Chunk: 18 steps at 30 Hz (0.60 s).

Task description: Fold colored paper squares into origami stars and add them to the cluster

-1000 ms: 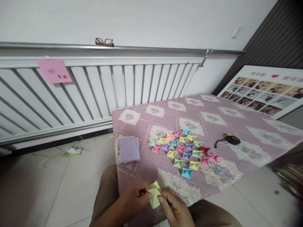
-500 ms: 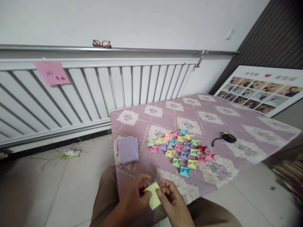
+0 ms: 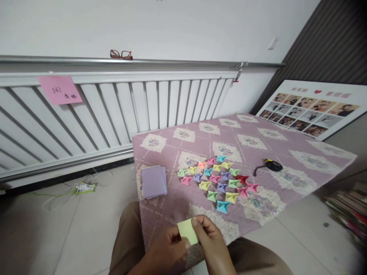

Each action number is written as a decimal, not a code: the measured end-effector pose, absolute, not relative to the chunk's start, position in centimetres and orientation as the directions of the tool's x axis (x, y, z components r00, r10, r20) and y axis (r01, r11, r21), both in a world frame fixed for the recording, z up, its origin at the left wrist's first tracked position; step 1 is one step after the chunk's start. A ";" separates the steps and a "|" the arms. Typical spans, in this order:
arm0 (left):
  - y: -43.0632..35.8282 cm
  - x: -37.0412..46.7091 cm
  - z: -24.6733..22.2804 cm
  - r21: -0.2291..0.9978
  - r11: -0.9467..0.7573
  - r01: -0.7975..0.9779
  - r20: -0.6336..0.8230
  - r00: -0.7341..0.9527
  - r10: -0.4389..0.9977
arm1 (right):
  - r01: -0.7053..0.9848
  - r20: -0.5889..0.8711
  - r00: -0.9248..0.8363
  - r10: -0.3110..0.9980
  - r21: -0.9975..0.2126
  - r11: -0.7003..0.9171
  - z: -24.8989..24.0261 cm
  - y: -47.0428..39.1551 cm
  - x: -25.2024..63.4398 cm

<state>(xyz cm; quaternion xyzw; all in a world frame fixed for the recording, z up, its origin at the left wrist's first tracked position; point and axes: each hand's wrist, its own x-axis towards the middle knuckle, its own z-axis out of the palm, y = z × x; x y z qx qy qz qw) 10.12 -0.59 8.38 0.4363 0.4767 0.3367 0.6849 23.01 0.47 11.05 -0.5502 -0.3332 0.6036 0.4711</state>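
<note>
A purple cloth with cream floral diamonds covers the table (image 3: 172, 200), which spreads ahead of the grip and off to its right. Beyond it, against a white wall, runs a white radiator (image 3: 169, 107) bearing a pink note (image 3: 59, 90); a pair of glasses (image 3: 121, 55) rests at the pipe above. A photo board (image 3: 312, 105) leans far to the right of the grip, and pale floor tiles (image 3: 88, 229) lie to its left, with a power strip (image 3: 83, 188) and loose cables on them.

The yellow paper (image 3: 187, 232) is between the two hands, at the table's near edge. The left hand (image 3: 169, 248) pinches its left side and lower corner; the right hand (image 3: 210, 238) pinches its upper right corner, thumb on top. Its upper edge climbs slightly toward the right hand (the visible part is nearly square, so I cannot tell a long axis).

Ahead and left of the grip lies a stack of paper (image 3: 154, 181), lilac uppermost; ahead and right stand rows of folded pieces (image 3: 221, 187).
</note>
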 end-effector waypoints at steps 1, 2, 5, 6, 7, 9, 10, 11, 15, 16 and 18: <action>-0.7 10.2 8.5 0.918 0.395 -0.023 -0.368 0.314 0.875 | -0.207 -0.350 0.056 0.935 -0.920 -0.332 11.0 0.5 23.0; -0.9 10.2 8.6 0.918 0.396 -0.006 -0.375 0.310 0.874 | -0.211 -0.348 0.062 0.935 -0.921 -0.329 11.0 0.5 22.9; -1.1 10.2 8.6 0.928 0.372 0.020 -0.361 0.288 0.887 | -0.219 -0.341 0.093 0.936 -0.924 -0.315 10.8 0.4 22.7; -1.2 10.1 8.6 0.933 0.359 0.033 -0.353 0.287 0.890 | -0.223 -0.340 0.101 0.935 -0.924 -0.312 10.7 0.4 22.7; -1.2 10.1 8.6 0.934 0.354 0.049 -0.353 0.288 0.890 | -0.228 -0.343 0.106 0.934 -0.922 -0.313 10.6 0.4 22.6; -1.2 10.0 8.5 0.930 0.361 0.066 -0.363 0.308 0.879 | -0.228 -0.351 0.105 0.930 -0.919 -0.321 10.4 0.5 22.7; -1.2 9.9 8.4 0.932 0.358 0.053 -0.354 0.333 0.874 | -0.222 -0.355 0.100 0.930 -0.919 -0.327 10.4 0.5 22.8; -1.1 9.8 8.2 0.938 0.347 0.016 -0.330 0.349 0.877 | -0.213 -0.357 0.095 0.929 -0.919 -0.332 10.4 0.6 23.0; -0.2 8.9 6.7 0.948 0.287 -0.140 -0.241 0.278 0.930 | -0.144 -0.356 0.035 0.934 -0.926 -0.348 9.5 1.0 23.6; 0.2 8.7 6.3 0.952 0.279 -0.123 -0.243 0.243 0.939 | -0.114 -0.354 0.009 0.935 -0.930 -0.350 8.9 1.1 23.7; 0.8 8.1 5.4 0.969 0.247 -0.010 -0.238 0.226 0.945 | -0.016 -0.336 -0.041 0.941 -0.941 -0.337 7.4 1.2 23.8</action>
